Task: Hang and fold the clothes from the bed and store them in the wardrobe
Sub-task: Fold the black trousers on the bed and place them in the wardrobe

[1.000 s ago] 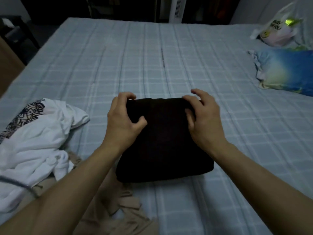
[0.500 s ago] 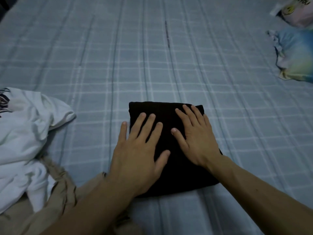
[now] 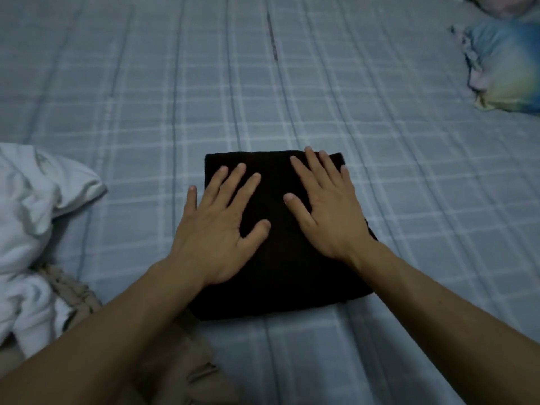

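A black garment (image 3: 277,273), folded into a thick square, lies on the blue checked bed cover (image 3: 263,97) in front of me. My left hand (image 3: 219,226) rests flat on its left half, fingers spread, little finger off the edge on the cover. My right hand (image 3: 327,211) lies flat on the right half, fingertips near the far edge. Neither hand grips anything. A crumpled white shirt (image 3: 35,229) lies at the left, and a beige garment (image 3: 181,361) lies bunched under my left forearm.
A blue and yellow pillow (image 3: 508,68) lies at the far right of the bed, with a pale bag (image 3: 508,4) just behind it at the frame's top edge. The checked cover stretches away beyond the black garment.
My hands went from gripping the garment's far corners to lying flat on top of it, then spread slightly apart. The view tilted down and closer.
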Motion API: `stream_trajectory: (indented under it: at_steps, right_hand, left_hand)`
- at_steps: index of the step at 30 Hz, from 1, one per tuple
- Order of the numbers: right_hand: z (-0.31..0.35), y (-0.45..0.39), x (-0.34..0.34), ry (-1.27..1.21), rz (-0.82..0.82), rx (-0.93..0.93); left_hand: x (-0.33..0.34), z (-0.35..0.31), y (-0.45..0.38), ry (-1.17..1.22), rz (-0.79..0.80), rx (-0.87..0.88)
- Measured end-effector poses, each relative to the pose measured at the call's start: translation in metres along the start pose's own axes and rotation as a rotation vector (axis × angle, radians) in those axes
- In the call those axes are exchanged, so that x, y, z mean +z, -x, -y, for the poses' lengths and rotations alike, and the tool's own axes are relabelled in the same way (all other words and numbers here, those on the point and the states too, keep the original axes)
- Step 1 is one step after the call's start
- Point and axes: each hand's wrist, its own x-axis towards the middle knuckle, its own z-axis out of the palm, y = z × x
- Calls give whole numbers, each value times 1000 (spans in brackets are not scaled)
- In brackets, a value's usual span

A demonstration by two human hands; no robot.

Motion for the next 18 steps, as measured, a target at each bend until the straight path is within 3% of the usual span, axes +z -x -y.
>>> stream_trajectory:
  at_steps: [7, 11, 16, 18]
  right_hand:
    - [7, 82, -16, 108, 65, -244]
    - [4, 114, -12, 314, 137, -179]
    - [11, 104, 1, 353, 105, -78]
    - [7, 103, 2, 327, 97, -70]
  left_hand:
    - [-7, -2, 6, -48, 11, -16]
    - [-20, -11, 18, -123, 43, -24]
    - [-29, -43, 58, -237, -214, 88]
    - [-17, -48, 82, -260, -172, 166]
